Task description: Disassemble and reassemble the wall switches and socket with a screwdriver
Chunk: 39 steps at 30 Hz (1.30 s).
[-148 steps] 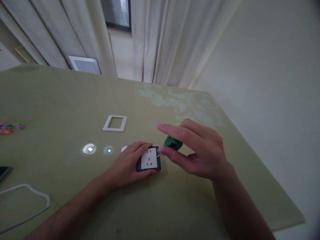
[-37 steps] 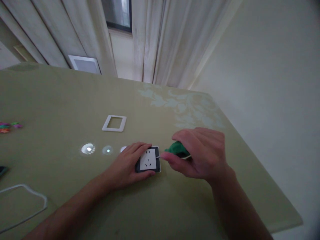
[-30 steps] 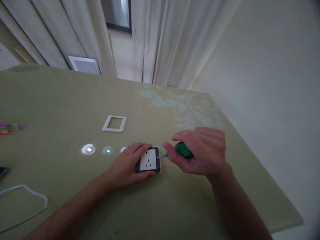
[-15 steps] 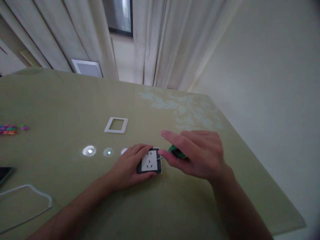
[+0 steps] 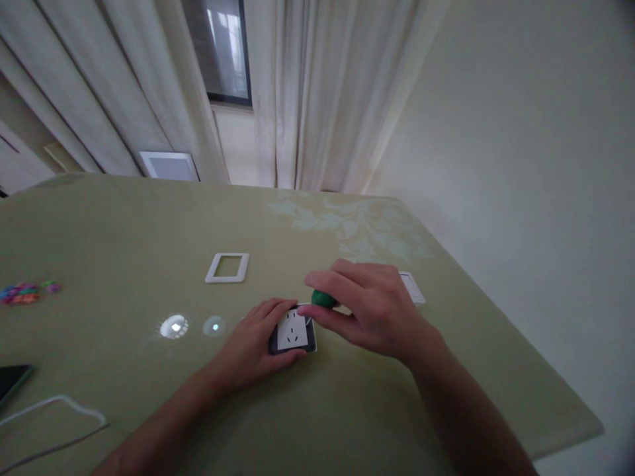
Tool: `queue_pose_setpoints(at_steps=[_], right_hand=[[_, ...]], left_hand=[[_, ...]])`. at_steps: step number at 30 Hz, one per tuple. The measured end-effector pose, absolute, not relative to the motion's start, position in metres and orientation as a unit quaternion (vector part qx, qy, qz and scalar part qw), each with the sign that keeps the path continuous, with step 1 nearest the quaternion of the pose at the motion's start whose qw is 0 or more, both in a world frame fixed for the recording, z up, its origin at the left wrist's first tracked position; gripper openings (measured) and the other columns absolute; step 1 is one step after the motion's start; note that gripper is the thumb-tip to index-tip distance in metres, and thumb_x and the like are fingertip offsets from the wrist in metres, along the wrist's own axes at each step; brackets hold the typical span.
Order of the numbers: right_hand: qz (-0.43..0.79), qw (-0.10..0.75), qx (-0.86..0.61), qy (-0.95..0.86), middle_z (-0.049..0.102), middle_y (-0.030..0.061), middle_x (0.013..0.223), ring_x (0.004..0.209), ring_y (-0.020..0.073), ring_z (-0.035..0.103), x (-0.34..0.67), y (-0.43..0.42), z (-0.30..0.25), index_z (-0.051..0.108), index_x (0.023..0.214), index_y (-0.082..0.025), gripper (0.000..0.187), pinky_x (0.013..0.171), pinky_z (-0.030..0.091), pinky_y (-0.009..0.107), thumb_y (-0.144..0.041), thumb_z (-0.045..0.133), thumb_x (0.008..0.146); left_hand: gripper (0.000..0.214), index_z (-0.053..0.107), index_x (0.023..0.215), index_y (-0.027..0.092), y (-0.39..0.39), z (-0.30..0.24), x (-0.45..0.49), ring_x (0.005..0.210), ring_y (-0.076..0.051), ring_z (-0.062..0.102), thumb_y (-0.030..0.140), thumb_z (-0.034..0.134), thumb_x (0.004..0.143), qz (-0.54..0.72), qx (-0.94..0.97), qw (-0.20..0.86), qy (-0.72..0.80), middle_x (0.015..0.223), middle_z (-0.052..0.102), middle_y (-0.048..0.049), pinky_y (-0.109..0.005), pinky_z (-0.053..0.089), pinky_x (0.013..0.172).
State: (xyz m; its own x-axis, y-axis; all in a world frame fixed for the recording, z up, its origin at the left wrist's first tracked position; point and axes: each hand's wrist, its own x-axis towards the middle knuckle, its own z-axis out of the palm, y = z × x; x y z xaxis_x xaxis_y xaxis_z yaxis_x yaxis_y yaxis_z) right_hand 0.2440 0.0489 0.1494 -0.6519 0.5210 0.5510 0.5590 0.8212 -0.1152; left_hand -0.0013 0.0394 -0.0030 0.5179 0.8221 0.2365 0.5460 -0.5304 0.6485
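Note:
A wall socket (image 5: 292, 332) with a white face and dark frame lies on the olive-green table (image 5: 124, 238). My left hand (image 5: 253, 344) grips it from the left, thumb under its near edge and fingers curled over its far edge. My right hand (image 5: 370, 311) is closed round a green-handled screwdriver (image 5: 322, 299), whose tip points down at the socket's right edge; most of the tool is hidden by my fingers.
A white square cover frame (image 5: 227, 268) lies beyond the socket. A white plate (image 5: 413, 287) shows past my right hand. Colourful small pieces (image 5: 24, 293) sit at the left edge, a white cable (image 5: 59, 423) and a dark object (image 5: 12, 382) near left. Curtains hang behind.
The view has tilted up. My right hand has closed again round the screwdriver and shifted slightly left over the socket's right edge. The left hand still holds the socket.

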Motion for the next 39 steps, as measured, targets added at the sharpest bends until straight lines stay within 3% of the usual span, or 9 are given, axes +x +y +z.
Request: queue_pose_setpoints(at_steps=[3, 5, 8, 11, 14, 18, 24, 30, 39], right_hand=[[-0.114, 0.304, -0.324, -0.889, 0.073, 0.0034, 0.081, 0.067, 0.0177, 0.065, 0.244, 0.051, 0.145, 0.074, 0.101, -0.017, 0.03, 0.063, 0.047, 0.031, -0.045, 0.065, 0.107], [-0.028, 0.292, -0.318, -0.902, 0.079, 0.0114, 0.117, 0.097, 0.0234, 0.074, 0.245, 0.051, 0.148, 0.068, 0.136, -0.016, 0.036, 0.082, 0.057, 0.035, -0.039, 0.057, 0.111], [0.151, 0.262, -0.262, -0.916, 0.053, 0.013, 0.165, 0.14, 0.0233, 0.061, 0.248, 0.047, 0.158, 0.026, 0.173, -0.025, 0.062, 0.113, 0.052, 0.042, -0.024, 0.043, 0.114], [0.191, 0.241, -0.256, -0.916, 0.067, 0.0085, 0.147, 0.126, 0.0196, 0.068, 0.248, 0.044, 0.161, 0.036, 0.169, -0.028, 0.054, 0.107, 0.055, 0.036, -0.024, 0.044, 0.115], [0.066, 0.248, -0.301, -0.918, 0.076, 0.0062, 0.114, 0.098, 0.0198, 0.072, 0.244, 0.046, 0.156, 0.067, 0.141, -0.023, 0.033, 0.084, 0.054, 0.031, -0.036, 0.052, 0.115], [-0.058, 0.302, -0.328, -0.893, 0.073, 0.0035, 0.085, 0.072, 0.0184, 0.065, 0.239, 0.054, 0.144, 0.074, 0.107, -0.018, 0.037, 0.066, 0.045, 0.032, -0.051, 0.058, 0.11], [0.088, 0.267, -0.344, -0.896, 0.074, 0.0092, 0.135, 0.112, 0.0216, 0.073, 0.243, 0.053, 0.148, 0.054, 0.147, -0.021, 0.041, 0.093, 0.055, 0.033, -0.034, 0.063, 0.11], [0.118, 0.396, -0.318, -0.853, 0.076, 0.0062, 0.122, 0.102, 0.0164, 0.074, 0.244, 0.049, 0.15, 0.058, 0.141, -0.022, 0.036, 0.092, 0.056, 0.028, -0.03, 0.065, 0.108], [0.164, 0.348, -0.293, -0.875, 0.075, 0.0093, 0.135, 0.118, 0.0195, 0.073, 0.228, 0.052, 0.132, 0.056, 0.144, -0.022, 0.037, 0.103, 0.056, 0.033, -0.03, 0.063, 0.109]], left_hand=[[0.066, 0.054, 0.148, 0.026, 0.04, -0.001, -0.001, 0.128, -0.038, 0.066, 0.051, 0.08, 0.093, 0.267, 0.835, 0.257, 0.407, 0.142, 0.066, -0.0133, -0.057, 0.056, 0.109], [0.067, 0.052, 0.15, 0.027, 0.039, -0.002, -0.002, 0.13, -0.038, 0.065, 0.05, 0.08, 0.093, 0.268, 0.836, 0.253, 0.405, 0.144, 0.066, -0.0133, -0.056, 0.056, 0.109], [0.068, 0.051, 0.151, 0.027, 0.039, -0.005, -0.003, 0.131, -0.037, 0.065, 0.049, 0.08, 0.093, 0.272, 0.838, 0.244, 0.406, 0.145, 0.065, -0.0131, -0.055, 0.056, 0.11], [0.069, 0.052, 0.151, 0.029, 0.04, -0.008, -0.003, 0.131, -0.038, 0.065, 0.048, 0.082, 0.092, 0.278, 0.836, 0.236, 0.409, 0.145, 0.065, -0.0128, -0.056, 0.057, 0.11], [0.068, 0.055, 0.15, 0.029, 0.042, -0.01, -0.002, 0.129, -0.038, 0.066, 0.048, 0.082, 0.091, 0.282, 0.835, 0.238, 0.408, 0.142, 0.067, -0.0122, -0.056, 0.058, 0.107], [0.071, 0.051, 0.154, 0.029, 0.043, -0.01, -0.002, 0.133, -0.039, 0.064, 0.048, 0.081, 0.093, 0.28, 0.836, 0.246, 0.402, 0.146, 0.065, -0.0134, -0.057, 0.056, 0.11], [0.091, 0.043, 0.161, 0.033, 0.045, -0.004, -0.013, 0.139, -0.04, 0.06, 0.04, 0.089, 0.083, 0.245, 0.855, 0.274, 0.367, 0.156, 0.059, -0.0125, -0.057, 0.054, 0.115], [0.1, 0.037, 0.164, 0.033, 0.039, -0.007, -0.007, 0.139, -0.041, 0.061, 0.036, 0.089, 0.078, 0.235, 0.863, 0.272, 0.355, 0.154, 0.062, -0.0125, -0.059, 0.052, 0.116], [0.073, 0.052, 0.144, 0.027, 0.033, -0.006, 0.001, 0.128, -0.042, 0.067, 0.036, 0.086, 0.08, 0.233, 0.869, 0.253, 0.355, 0.139, 0.069, -0.0141, -0.061, 0.058, 0.105]])
